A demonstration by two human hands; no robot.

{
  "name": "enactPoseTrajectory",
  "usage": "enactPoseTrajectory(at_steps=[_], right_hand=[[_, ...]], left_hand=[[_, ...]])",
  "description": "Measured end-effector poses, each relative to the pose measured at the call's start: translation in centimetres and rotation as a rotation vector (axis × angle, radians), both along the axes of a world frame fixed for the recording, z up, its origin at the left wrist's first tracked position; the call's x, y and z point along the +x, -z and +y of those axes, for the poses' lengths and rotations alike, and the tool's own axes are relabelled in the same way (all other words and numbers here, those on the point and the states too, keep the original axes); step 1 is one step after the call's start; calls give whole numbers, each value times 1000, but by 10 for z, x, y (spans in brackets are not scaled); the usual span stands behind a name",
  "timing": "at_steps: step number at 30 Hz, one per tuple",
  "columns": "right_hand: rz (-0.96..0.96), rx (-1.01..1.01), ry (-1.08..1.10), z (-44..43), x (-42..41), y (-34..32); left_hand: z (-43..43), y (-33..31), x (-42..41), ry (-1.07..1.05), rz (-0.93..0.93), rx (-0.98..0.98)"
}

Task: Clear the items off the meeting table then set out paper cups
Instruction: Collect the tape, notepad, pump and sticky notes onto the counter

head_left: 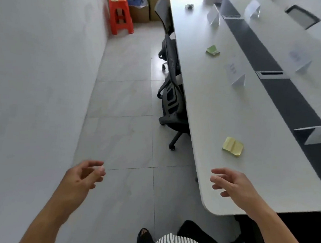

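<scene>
I see my left hand [84, 175] at lower left over the floor tiles, fingers loosely curled, holding nothing. Right hand [231, 185] at lower right, over the near rounded corner of the white meeting table [223, 110], fingers relaxed and slightly apart, gripping nothing. Yellow sticky pad [232, 146] lies on the table just above the right hand, not touched. Green sticky pad [213, 50] further up, centre right. Crumpled scrap [189, 6] near the top edge. Folded name cards [235, 73] stand along the table. Black office chair [172, 95] tucked at the table's left edge. Red stool [120, 16] upper left.
</scene>
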State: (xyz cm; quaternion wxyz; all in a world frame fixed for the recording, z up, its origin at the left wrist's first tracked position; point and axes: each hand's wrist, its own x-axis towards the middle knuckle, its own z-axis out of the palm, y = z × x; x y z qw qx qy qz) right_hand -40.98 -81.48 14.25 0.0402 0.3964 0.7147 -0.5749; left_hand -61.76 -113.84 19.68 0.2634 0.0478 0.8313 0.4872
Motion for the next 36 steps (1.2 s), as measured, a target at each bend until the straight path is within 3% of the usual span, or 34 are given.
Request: enactPoseTrajectory(at_steps=[6, 11, 17, 23, 26, 29, 33, 36], right_hand=[[-204, 67, 133, 64, -15, 50], [-455, 424, 100, 137, -44, 105], [-529, 463, 39, 187, -67, 158], [-474, 553, 192, 186, -71, 158], [-351, 524, 279, 168, -86, 137], [-105, 516, 249, 136, -120, 101], [246, 488, 29, 68, -178, 38], [386, 484, -189, 22, -220, 4]], left_hand=[[100, 9, -45, 268, -70, -7], [148, 17, -54, 386, -156, -110], [172, 24, -84, 399, -154, -216], [194, 28, -104, 458, -174, -245], [201, 26, -115, 471, -154, -221], [202, 19, -125, 424, -157, -167], [191, 6, -141, 345, -217, -46], [172, -3, -160, 296, -220, 29]])
